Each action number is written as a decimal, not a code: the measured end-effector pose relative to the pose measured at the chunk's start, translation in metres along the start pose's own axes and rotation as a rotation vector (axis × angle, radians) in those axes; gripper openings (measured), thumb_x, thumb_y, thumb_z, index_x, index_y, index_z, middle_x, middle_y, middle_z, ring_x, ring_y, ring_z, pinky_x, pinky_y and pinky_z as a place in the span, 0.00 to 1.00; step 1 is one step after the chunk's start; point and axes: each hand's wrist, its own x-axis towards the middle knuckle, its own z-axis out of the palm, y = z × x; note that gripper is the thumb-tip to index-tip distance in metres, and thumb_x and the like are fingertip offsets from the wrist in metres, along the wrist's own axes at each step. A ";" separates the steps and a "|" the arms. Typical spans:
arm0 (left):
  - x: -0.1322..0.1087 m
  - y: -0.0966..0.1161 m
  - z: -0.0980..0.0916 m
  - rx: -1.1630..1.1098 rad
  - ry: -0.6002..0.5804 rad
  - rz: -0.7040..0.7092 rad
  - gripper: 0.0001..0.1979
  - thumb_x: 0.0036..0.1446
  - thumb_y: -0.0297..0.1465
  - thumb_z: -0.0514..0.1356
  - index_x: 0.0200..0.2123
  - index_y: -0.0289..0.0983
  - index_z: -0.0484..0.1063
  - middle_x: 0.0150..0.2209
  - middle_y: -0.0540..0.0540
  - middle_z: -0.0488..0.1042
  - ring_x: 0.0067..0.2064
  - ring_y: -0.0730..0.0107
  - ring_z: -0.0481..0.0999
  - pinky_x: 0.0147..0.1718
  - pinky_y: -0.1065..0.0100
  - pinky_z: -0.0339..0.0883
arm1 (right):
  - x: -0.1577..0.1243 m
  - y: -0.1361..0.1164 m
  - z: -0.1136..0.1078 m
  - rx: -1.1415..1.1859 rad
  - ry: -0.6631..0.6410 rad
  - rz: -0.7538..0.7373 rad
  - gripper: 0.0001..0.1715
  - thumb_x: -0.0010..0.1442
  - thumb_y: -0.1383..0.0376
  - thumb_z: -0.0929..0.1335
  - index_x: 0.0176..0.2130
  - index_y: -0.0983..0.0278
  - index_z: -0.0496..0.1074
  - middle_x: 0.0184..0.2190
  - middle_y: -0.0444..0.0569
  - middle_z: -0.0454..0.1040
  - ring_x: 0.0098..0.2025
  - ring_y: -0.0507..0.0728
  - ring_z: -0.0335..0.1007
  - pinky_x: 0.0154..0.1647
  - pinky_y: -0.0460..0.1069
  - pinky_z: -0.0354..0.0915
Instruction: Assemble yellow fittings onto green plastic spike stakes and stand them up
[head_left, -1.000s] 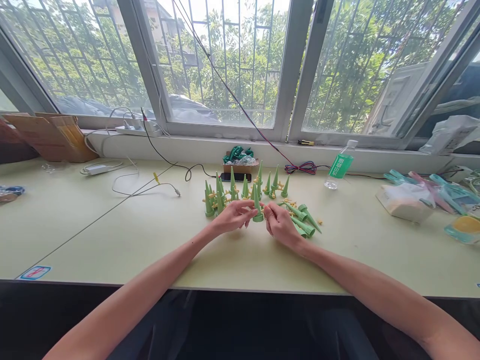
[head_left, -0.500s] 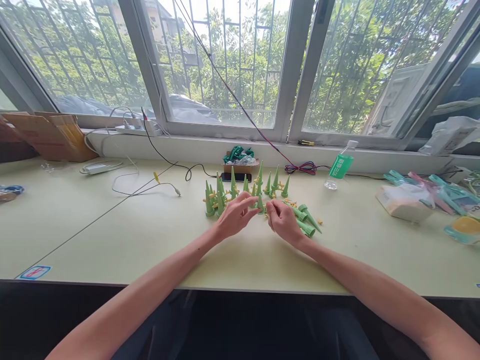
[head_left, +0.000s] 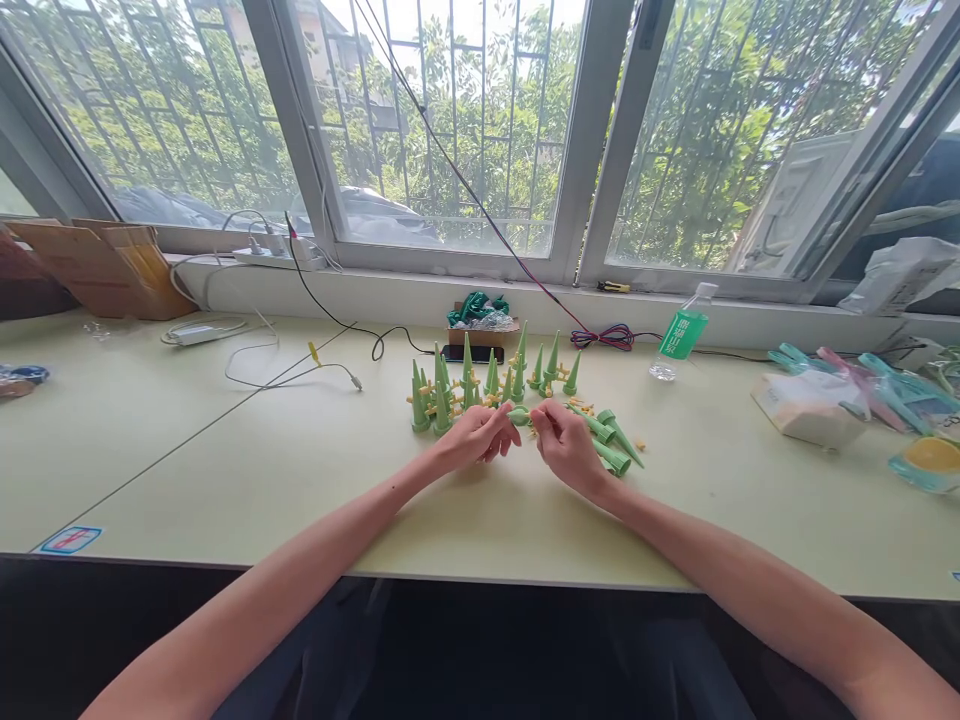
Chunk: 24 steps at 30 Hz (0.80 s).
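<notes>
Grn cone (head_left: 518, 414), pinched in L hand (head_left: 474, 436), nr R hand (head_left: 562, 444)

Sunlit windows (head_left: 487, 120) behind pale table (head_left: 247, 470)

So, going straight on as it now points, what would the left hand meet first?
Apparently the green piece, perhaps touching the left hand, then the right hand; depth is unclear.
</notes>
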 end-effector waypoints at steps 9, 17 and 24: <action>-0.006 0.004 -0.004 0.078 0.014 0.065 0.25 0.60 0.49 0.54 0.25 0.33 0.69 0.16 0.51 0.64 0.18 0.78 0.64 0.19 0.75 0.56 | 0.000 -0.002 0.000 0.036 -0.008 0.024 0.23 0.66 0.49 0.58 0.27 0.60 0.58 0.14 0.39 0.58 0.17 0.50 0.53 0.20 0.46 0.53; -0.004 0.008 -0.001 0.287 0.176 0.225 0.18 0.53 0.45 0.63 0.27 0.34 0.73 0.28 0.49 0.66 0.22 0.80 0.60 0.21 0.73 0.57 | 0.001 -0.002 0.000 0.043 -0.009 0.038 0.23 0.66 0.49 0.57 0.26 0.60 0.56 0.14 0.38 0.57 0.16 0.50 0.52 0.19 0.46 0.50; -0.002 0.004 0.000 0.390 0.222 0.281 0.17 0.58 0.44 0.60 0.30 0.36 0.76 0.28 0.49 0.67 0.24 0.78 0.61 0.23 0.73 0.58 | 0.001 0.000 0.001 0.052 -0.005 0.036 0.23 0.67 0.49 0.57 0.26 0.60 0.56 0.15 0.39 0.57 0.18 0.50 0.51 0.20 0.47 0.51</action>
